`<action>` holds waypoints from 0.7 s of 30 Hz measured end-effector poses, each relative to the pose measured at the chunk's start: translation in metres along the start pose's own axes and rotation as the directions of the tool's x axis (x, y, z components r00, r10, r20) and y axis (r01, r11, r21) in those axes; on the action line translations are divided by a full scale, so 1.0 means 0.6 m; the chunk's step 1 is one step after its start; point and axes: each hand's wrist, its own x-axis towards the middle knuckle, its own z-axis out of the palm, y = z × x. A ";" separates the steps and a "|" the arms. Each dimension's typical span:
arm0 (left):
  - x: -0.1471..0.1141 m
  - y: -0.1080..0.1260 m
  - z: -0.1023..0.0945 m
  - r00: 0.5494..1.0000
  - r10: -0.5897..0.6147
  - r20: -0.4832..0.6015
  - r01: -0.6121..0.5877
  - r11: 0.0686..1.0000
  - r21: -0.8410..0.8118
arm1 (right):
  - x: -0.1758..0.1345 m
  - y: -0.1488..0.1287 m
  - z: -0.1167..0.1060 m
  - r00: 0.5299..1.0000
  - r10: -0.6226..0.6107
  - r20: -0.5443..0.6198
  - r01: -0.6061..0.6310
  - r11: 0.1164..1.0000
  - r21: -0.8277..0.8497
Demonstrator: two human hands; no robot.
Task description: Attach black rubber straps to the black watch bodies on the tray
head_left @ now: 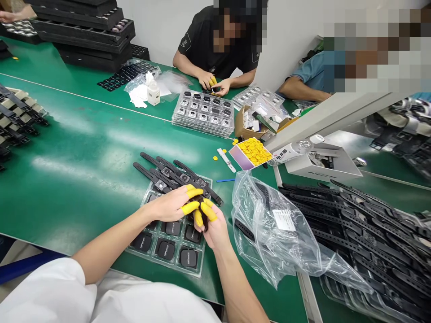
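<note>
Yellow finger cots cover several fingertips of both my hands. My left hand [173,204] and my right hand [215,229] meet above a clear plastic tray, fingers closed around a small black watch part [199,207] that they mostly hide. Beneath them, the tray [200,269] carries black square watch bodies [164,249] in its compartments. Several black watches with straps [184,177] lie across the tray's far end, just beyond my fingers. A clear plastic bag [249,251] with a black strap inside rests right of my right hand.
Finger cots fill a box [238,159] at the back right, near a water bottle [296,150] and a white box [323,172]. Black straps [350,237] are piled right. Across the green table [84,179], a person [205,45] works behind stacked trays [202,128].
</note>
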 end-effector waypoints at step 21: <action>0.016 -0.018 0.024 0.900 -0.382 -0.213 0.184 0.773 -0.607 | 0.000 -0.016 -0.014 0.997 0.013 0.074 -0.005 0.995 -0.101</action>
